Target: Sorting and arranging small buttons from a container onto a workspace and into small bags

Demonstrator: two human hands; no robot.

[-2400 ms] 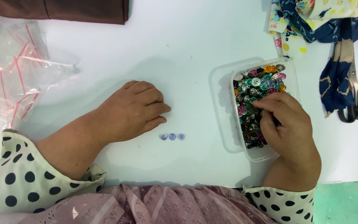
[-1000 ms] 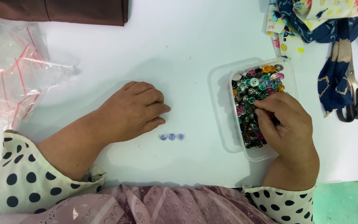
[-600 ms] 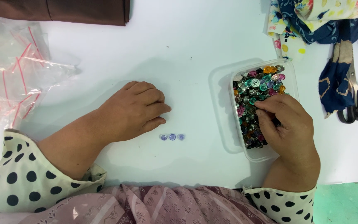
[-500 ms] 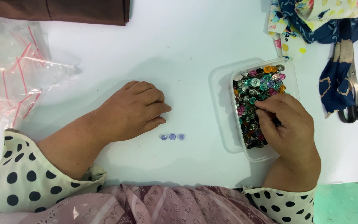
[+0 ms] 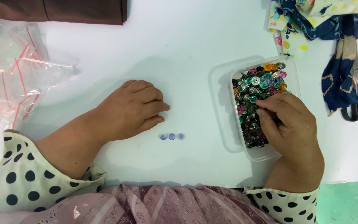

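White surface [image 5: 195, 49] holds everything. Right hand [image 5: 289, 124] digs in the clear tub [image 5: 291, 74] full of mixed buttons [image 5: 255, 89], fingers pinched; what they hold, I cannot tell. Left hand [image 5: 131, 110] rests curled, holding nothing. Three small purple buttons [image 5: 171, 136] sit lined up; many wait unsorted.
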